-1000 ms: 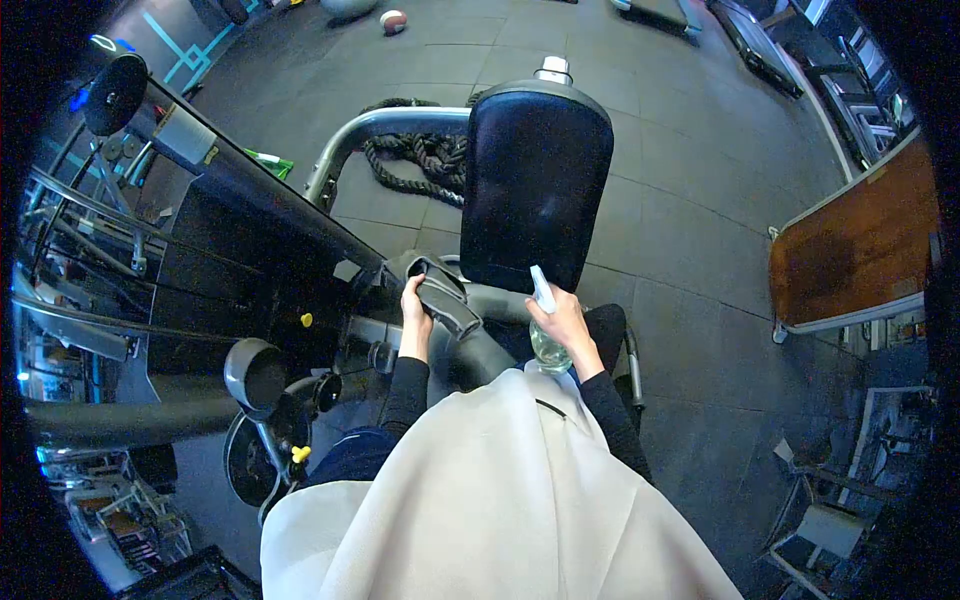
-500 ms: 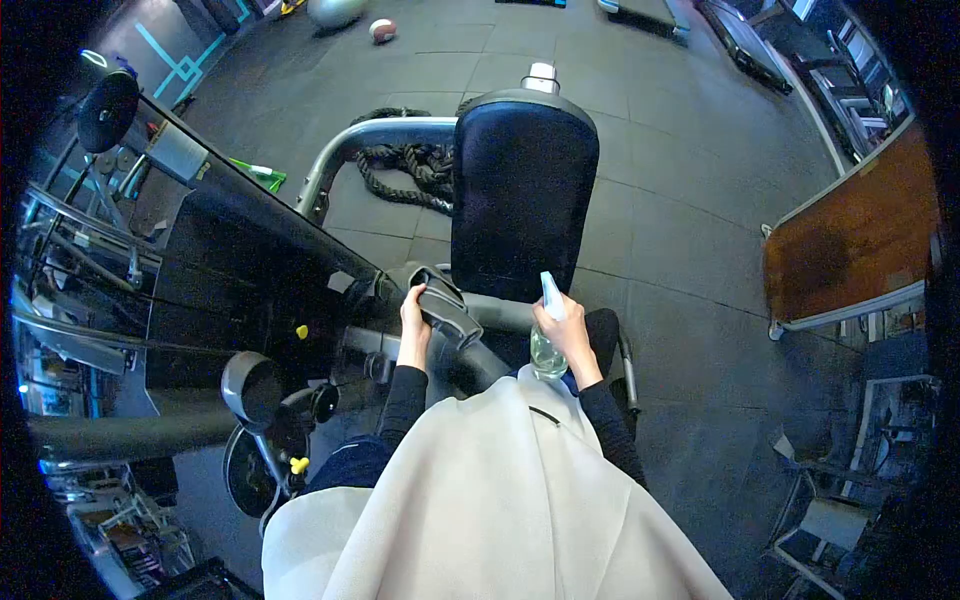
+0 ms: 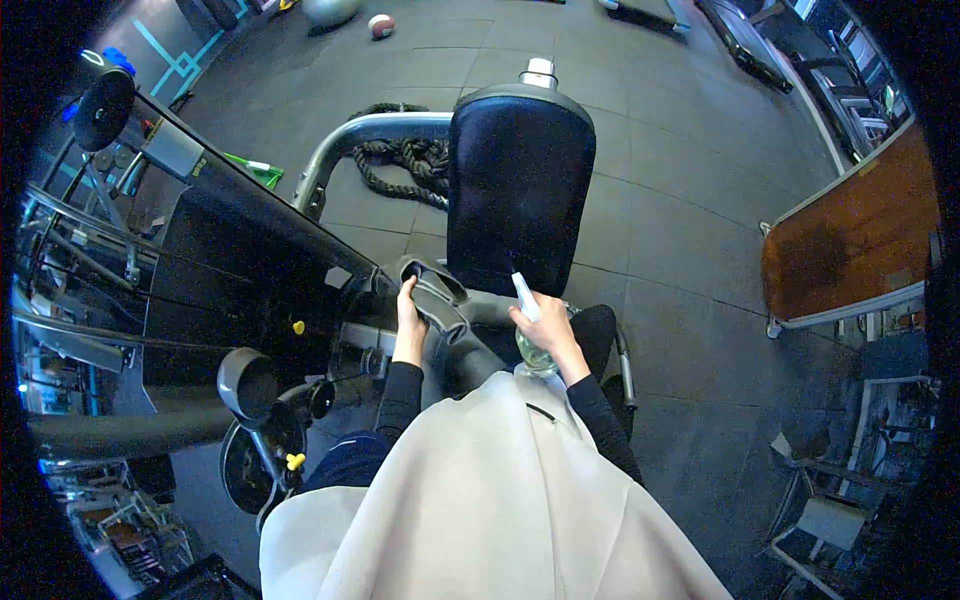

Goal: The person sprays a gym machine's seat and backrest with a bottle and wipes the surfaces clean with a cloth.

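Observation:
My left hand (image 3: 408, 325) is closed on the edge of a folded grey cloth (image 3: 440, 300), thumb on top. In my right hand (image 3: 550, 328) is a spray bottle (image 3: 525, 296) with a white trigger head and a clear body of pale green liquid. Its nozzle tilts up and to the left, pointing toward the cloth and the near end of a black padded seat (image 3: 520, 180). My right fingers wrap round the bottle's neck, partly hidden from view.
On the left stands a weight machine with a curved metal frame (image 3: 395, 127) and yellow knobs (image 3: 294, 461). Black battle rope (image 3: 405, 170) lies on the floor behind the frame. A brown board (image 3: 850, 240) stands at right. A ball (image 3: 381, 26) rests far back.
My right hand has moved slightly left, and the spray bottle now tilts further toward the cloth. My left hand has shifted a little left and still holds the cloth.

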Motion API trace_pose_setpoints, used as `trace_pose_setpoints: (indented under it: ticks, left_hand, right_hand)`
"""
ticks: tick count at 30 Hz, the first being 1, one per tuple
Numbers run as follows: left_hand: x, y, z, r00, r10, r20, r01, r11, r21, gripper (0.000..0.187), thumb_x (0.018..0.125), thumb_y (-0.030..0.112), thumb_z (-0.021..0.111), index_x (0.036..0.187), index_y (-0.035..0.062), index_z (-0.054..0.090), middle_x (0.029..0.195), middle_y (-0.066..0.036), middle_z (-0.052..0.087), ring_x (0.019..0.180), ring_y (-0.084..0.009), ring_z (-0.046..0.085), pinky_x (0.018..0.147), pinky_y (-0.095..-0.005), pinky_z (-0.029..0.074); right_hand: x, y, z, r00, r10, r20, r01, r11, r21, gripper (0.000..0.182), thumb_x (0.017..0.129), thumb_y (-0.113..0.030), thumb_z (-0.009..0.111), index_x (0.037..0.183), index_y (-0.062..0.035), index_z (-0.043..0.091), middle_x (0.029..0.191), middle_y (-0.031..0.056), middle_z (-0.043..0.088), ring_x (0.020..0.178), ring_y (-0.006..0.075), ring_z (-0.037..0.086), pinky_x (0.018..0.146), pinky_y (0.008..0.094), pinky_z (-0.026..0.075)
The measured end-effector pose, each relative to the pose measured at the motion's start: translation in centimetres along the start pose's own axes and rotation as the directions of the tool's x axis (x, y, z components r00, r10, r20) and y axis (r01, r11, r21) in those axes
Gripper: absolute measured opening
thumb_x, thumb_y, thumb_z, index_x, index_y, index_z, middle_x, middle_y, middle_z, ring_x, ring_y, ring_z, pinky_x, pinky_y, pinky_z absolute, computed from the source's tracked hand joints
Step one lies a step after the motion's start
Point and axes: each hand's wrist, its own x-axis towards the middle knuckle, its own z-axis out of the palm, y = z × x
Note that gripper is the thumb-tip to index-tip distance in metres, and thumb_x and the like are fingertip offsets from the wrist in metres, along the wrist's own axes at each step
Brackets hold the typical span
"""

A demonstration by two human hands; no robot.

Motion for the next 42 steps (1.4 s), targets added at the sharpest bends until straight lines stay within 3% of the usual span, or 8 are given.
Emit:
trace_pose_setpoints:
  ticks: [14, 18, 20, 25, 30, 31, 37, 42]
  left_hand:
    - [-1.8, -5.9, -0.2, 0.965, -0.202, -0.168, 0.213, 0.976, 0.054, 0.034, 0.086, 0.032, 0.060, 0.104, 0.0042, 0.062, 0.101, -0.010, 0.066, 0.093, -0.0234, 0.062, 0.084, -0.0383, 0.049]
    - [-2.2, -8.2, 0.1, 0.936, 0.016, -0.352, 0.037, 0.989, 0.142, 0.031, 0.091, 0.028, 0.059, 0.105, 0.0006, 0.063, 0.104, -0.014, 0.066, 0.094, -0.0279, 0.063, 0.089, -0.0402, 0.048]
    - [-1.5, -9.4, -0.5, 0.888, 0.276, -0.369, -0.116, 0.909, 0.401, 0.035, 0.092, 0.025, 0.060, 0.112, -0.0025, 0.057, 0.110, -0.016, 0.062, 0.099, -0.0276, 0.060, 0.092, -0.0393, 0.046]
    - [-5.0, -7.0, 3.1, 0.773, 0.622, -0.126, -0.352, 0.586, 0.730, 0.067, 0.087, 0.012, 0.066, 0.134, -0.0043, 0.020, 0.130, -0.022, 0.041, 0.120, -0.0289, 0.044, 0.104, -0.0389, 0.033]
    - [-4.0, -6.1, 5.9, 0.594, 0.795, 0.125, -0.595, 0.329, 0.733, 0.070, 0.083, -0.001, 0.056, 0.139, -0.0062, 0.014, 0.131, -0.027, 0.035, 0.123, -0.0345, 0.040, 0.109, -0.0404, 0.027]
    - [-3.6, -6.0, 6.6, 0.568, 0.807, 0.162, -0.594, 0.265, 0.760, 0.070, 0.081, -0.003, 0.055, 0.139, -0.0064, 0.015, 0.131, -0.027, 0.035, 0.124, -0.0349, 0.039, 0.110, -0.0405, 0.026]
    - [-3.0, -7.7, 13.0, 0.596, 0.795, 0.112, -0.603, 0.352, 0.716, 0.069, 0.074, -0.006, 0.061, 0.133, -0.0093, 0.024, 0.127, -0.030, 0.036, 0.121, -0.0416, 0.038, 0.108, -0.0460, 0.027]
    - [-5.3, -11.4, 17.4, 0.518, 0.724, 0.455, -0.703, 0.058, 0.708, 0.061, 0.066, -0.007, 0.061, 0.123, -0.0046, 0.040, 0.120, -0.024, 0.043, 0.116, -0.0421, 0.041, 0.102, -0.0454, 0.033]
  right_hand:
    - [-0.1, -0.6, -0.2, 1.000, -0.007, 0.013, 0.008, 1.000, -0.018, 0.032, 0.078, -0.034, 0.070, 0.085, -0.0035, 0.066, 0.078, 0.0228, 0.066, 0.076, 0.0407, 0.065, 0.069, 0.0458, 0.052]
    - [0.0, 0.1, -0.2, 0.999, 0.023, -0.027, -0.023, 0.999, -0.029, 0.031, 0.077, -0.034, 0.071, 0.084, -0.0040, 0.065, 0.077, 0.0224, 0.066, 0.073, 0.0414, 0.065, 0.067, 0.0460, 0.053]
    - [-0.1, 1.0, 0.3, 0.992, -0.035, -0.124, 0.033, 0.999, -0.017, 0.029, 0.079, -0.031, 0.070, 0.081, -0.0035, 0.063, 0.075, 0.0222, 0.065, 0.072, 0.0412, 0.065, 0.065, 0.0457, 0.053]
    - [-0.6, 1.9, -0.3, 0.978, -0.030, -0.206, 0.048, 0.995, 0.082, 0.024, 0.080, -0.026, 0.069, 0.085, -0.0036, 0.064, 0.074, 0.0203, 0.066, 0.070, 0.0373, 0.067, 0.063, 0.0430, 0.053]
    - [-1.4, 3.0, -1.3, 0.968, 0.044, -0.248, 0.009, 0.978, 0.207, 0.019, 0.082, -0.019, 0.068, 0.090, -0.0030, 0.064, 0.071, 0.0148, 0.065, 0.064, 0.0248, 0.066, 0.062, 0.0347, 0.051]
    - [-1.7, 2.3, -1.9, 0.970, 0.038, -0.239, 0.006, 0.984, 0.178, 0.015, 0.085, -0.017, 0.064, 0.090, -0.0021, 0.065, 0.069, 0.0073, 0.066, 0.064, 0.0130, 0.065, 0.062, 0.0285, 0.050]
    - [-2.2, 3.0, -1.8, 0.958, 0.025, -0.287, 0.050, 0.967, 0.250, 0.014, 0.083, -0.014, 0.067, 0.090, -0.0025, 0.064, 0.071, 0.0115, 0.065, 0.065, 0.0194, 0.066, 0.063, 0.0315, 0.051]
    - [-2.0, 2.5, -1.7, 0.945, 0.011, -0.327, 0.064, 0.974, 0.218, 0.013, 0.082, -0.013, 0.068, 0.091, -0.0032, 0.065, 0.071, 0.0102, 0.065, 0.065, 0.0169, 0.065, 0.063, 0.0306, 0.051]
